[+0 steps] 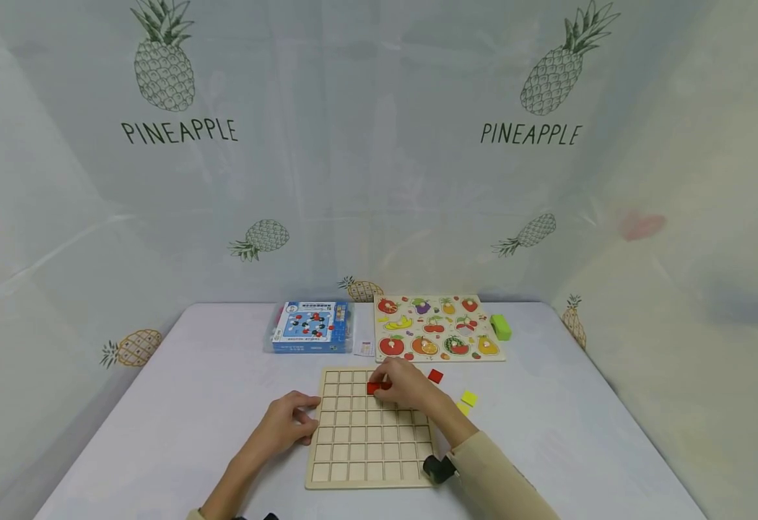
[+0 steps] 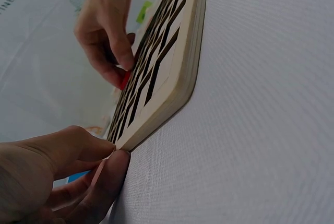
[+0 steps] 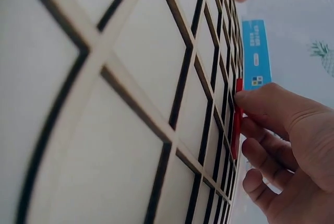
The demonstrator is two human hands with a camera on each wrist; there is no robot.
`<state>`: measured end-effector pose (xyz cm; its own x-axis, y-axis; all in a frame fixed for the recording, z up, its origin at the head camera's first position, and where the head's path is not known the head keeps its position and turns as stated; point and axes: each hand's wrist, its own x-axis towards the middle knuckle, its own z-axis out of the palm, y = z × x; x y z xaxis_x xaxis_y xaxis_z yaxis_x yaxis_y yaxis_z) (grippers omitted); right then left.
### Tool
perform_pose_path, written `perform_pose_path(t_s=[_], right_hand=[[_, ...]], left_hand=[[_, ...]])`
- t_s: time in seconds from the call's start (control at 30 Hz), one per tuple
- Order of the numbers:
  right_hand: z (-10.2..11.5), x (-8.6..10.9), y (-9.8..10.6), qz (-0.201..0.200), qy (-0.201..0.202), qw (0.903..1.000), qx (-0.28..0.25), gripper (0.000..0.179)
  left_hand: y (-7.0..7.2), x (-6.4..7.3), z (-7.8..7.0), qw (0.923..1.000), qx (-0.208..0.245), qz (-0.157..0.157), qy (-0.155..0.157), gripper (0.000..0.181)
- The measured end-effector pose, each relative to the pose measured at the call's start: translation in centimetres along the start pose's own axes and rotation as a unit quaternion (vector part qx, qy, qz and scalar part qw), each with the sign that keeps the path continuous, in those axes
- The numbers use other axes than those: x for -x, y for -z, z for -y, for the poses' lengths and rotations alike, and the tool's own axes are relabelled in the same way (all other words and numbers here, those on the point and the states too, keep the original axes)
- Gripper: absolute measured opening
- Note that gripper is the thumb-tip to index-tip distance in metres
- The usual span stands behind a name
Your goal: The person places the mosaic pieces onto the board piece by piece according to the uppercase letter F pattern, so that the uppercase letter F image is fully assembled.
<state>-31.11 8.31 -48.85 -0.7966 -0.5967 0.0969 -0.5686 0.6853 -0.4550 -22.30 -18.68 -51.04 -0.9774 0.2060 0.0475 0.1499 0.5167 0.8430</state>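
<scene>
A pale wooden grid board point(image 1: 357, 435) lies flat on the table, its square cells divided by thin raised strips. My left hand point(image 1: 286, 421) holds the board's left edge, thumb and finger at the rim in the left wrist view. Near the board's far side, my right hand point(image 1: 405, 384) pinches a red square tile point(image 3: 238, 110) with thumb and finger. Red also shows at a cell beside the fingertips point(image 3: 241, 98); whether these are one or two tiles is partly hidden by the fingers. Another red tile point(image 1: 435, 375) lies off the board's far right corner.
Two yellow tiles point(image 1: 468, 398) lie to the right, partly behind the right forearm. A fruit puzzle board point(image 1: 400, 334), a blue box point(image 1: 310, 347) and a green block point(image 1: 500, 327) stand at the table's back. A pineapple-print curtain point(image 1: 379, 180) hangs behind.
</scene>
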Motion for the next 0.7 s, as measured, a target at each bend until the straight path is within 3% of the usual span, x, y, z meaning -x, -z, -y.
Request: perform_pose_path(t_s=[0.4, 0.53, 0.7], right_hand=[[-0.2, 0.8, 0.6, -0.006, 0.006, 0.9999, -0.014, 0.018], [-0.9, 1.5, 1.2, -0.022, 0.017, 0.9994, -0.019, 0.019], [-2.2, 2.6, 2.2, -0.030, 0.002, 0.9991, -0.029, 0.021]], left_hand=[[-0.1, 0.0, -0.1, 1.0000, -0.005, 0.002, 0.004, 0.044], [-0.1, 0.0, -0.1, 1.0000, -0.002, 0.003, 0.002, 0.043], [0.0, 0.0, -0.1, 1.0000, 0.004, 0.003, -0.001, 0.043]])
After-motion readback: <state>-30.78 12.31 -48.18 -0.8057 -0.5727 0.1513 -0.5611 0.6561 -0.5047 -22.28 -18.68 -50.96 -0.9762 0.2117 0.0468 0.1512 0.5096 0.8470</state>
